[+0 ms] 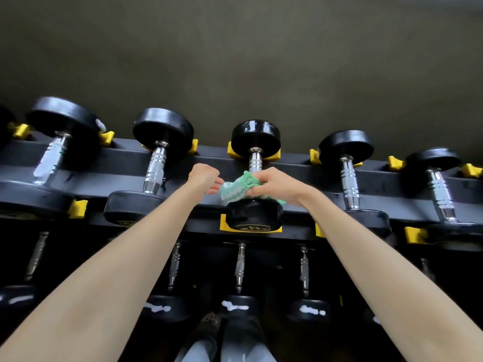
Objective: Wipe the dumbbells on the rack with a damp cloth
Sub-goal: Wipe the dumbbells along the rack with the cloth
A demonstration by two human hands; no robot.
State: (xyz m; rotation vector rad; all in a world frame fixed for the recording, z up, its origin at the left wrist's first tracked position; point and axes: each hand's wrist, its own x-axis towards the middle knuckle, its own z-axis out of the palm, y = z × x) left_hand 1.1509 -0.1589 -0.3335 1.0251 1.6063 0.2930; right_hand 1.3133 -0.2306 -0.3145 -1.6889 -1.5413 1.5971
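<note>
1. A black metal rack with yellow plastic cradles carries a row of black rubber-headed dumbbells with ridged chrome handles along its upper tier.
2. The middle dumbbell of that row lies in its cradles with its far head shining and its near head resting in a yellow cradle at the front rail.
3. A crumpled green-and-white patterned cloth sits over the handle of this middle dumbbell, just above the near head.
4. The right hand pinches the cloth, fingers closed around its bunched fabric.
5. The left hand is just beside the cloth's left edge, fingers loosely curled; whether it touches the fabric cannot be told.
6. Both bare forearms reach forward from the bottom corners.
7. More dumbbells lie on a darker lower tier beneath.
</note>
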